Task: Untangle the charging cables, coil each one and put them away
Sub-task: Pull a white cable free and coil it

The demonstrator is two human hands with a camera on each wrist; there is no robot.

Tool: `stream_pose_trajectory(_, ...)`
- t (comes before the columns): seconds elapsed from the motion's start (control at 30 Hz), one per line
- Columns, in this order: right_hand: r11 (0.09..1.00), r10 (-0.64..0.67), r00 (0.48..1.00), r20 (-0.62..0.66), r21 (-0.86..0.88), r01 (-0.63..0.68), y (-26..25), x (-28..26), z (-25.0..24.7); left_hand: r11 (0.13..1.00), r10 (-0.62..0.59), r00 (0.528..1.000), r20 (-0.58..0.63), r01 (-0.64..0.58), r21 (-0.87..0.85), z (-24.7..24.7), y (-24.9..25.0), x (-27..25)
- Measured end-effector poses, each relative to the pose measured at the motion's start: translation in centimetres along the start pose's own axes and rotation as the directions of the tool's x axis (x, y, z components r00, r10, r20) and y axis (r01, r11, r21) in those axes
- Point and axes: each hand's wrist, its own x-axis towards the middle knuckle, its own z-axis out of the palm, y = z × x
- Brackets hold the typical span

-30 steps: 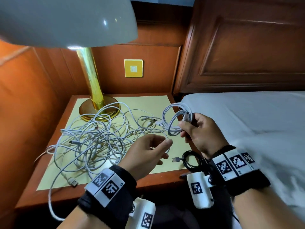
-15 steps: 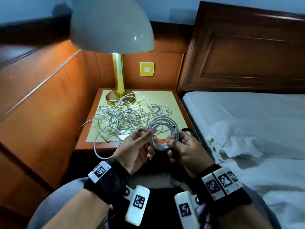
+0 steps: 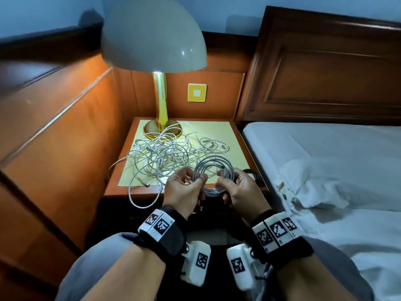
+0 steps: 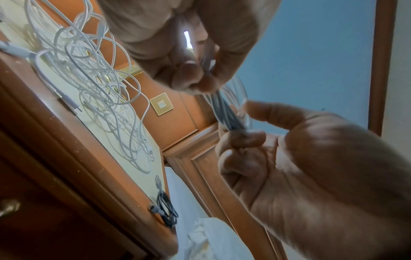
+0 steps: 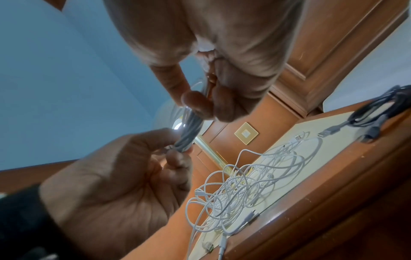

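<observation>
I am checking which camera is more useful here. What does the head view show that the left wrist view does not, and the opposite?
Only the head view shows the grey dome lamp shade, the wrist bands, and the whole round white coiled cable as a ring.

Only the left wrist view shows the fingertips pinching the coil strands from close, and the dark drawer knob.

Both show the left hand, the right hand, the tangled white cables, the black coiled cable, the yellow wall plate and the white bed sheet.

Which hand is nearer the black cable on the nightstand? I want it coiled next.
Right. The right hand holds the white coil just beside the black cable; the left hand pinches the coil's far side.
</observation>
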Motion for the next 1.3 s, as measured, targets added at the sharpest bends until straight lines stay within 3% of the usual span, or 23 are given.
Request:
stream_pose_trajectory(0.13, 1.0, -0.022, 0.999, -0.04, 0.02, 0.023, 0.6, 3.5, 0.5, 0.968, 0.134, 0.988, -0.082, -0.113, 0.224, 0.9, -0.9, 3.2)
stream_pose_trajectory(0.2, 0.997, -0.002, 0.999, -0.051, 0.078, 0.006, 1.3, 4.9, 0.4, 0.958, 0.161, 0.982, -0.102, -0.131, 0.254, 1.9, -1.4, 4.9)
stream_pose_trajectory(0.37, 0.978, 0.066, 0.99, -0.122, 0.205, -0.04, 3.4, 6.9, -1.8, 0.999, -0.012, 0.998, -0.067, 0.015, 0.042, 5.6, -2.8, 7.1)
stream_pose_trajectory(0.5, 0.957, 0.116, 0.983, -0.141, 0.279, -0.073, 4.8, 8.0, -3.8, 0.983, -0.128, 0.992, 0.006, 0.128, -0.131, 7.9, -3.2, 7.8)
stream_pose_trajectory(0.63, 0.959, 0.068, 0.991, -0.111, 0.28, -0.034, 5.6, 8.6, -5.0, 0.971, -0.185, 0.981, 0.055, 0.191, -0.142, 8.8, -3.4, 8.4)
stream_pose_trajectory(0.77, 0.964, 0.053, 0.994, -0.092, 0.264, -0.027, 6.3, 9.5, -5.9, 0.991, -0.12, 0.993, 0.0, 0.12, -0.055, 9.8, -3.8, 8.2)
stream_pose_trajectory(0.87, 0.968, 0.119, 0.986, -0.113, 0.233, -0.09, 7.0, 10.1, -6.3, 0.993, 0.057, 0.998, -0.036, -0.053, 0.108, 10.5, -4.2, 8.1)
stream_pose_trajectory(0.93, 0.957, 0.151, 0.981, -0.122, 0.267, -0.115, 7.1, 10.1, -6.6, 0.925, 0.199, 0.979, 0.048, -0.204, 0.32, 10.5, -4.7, 8.1)
stream_pose_trajectory(1.03, 0.953, 0.163, 0.979, -0.123, 0.276, -0.124, 6.6, 9.9, -7.2, 0.857, 0.15, 0.977, 0.149, -0.204, 0.472, 10.3, -4.9, 8.1)
stream_pose_trajectory(1.13, 0.947, 0.162, 0.983, -0.091, 0.293, -0.129, 6.1, 9.5, -7.9, 0.902, 0.03, 0.971, 0.238, -0.129, 0.411, 10.1, -4.0, 7.9)
stream_pose_trajectory(1.3, 0.917, 0.156, 0.987, -0.032, 0.375, -0.133, 4.9, 9.0, -8.7, 0.965, -0.018, 0.955, 0.295, -0.06, 0.256, 9.9, -3.4, 7.5)
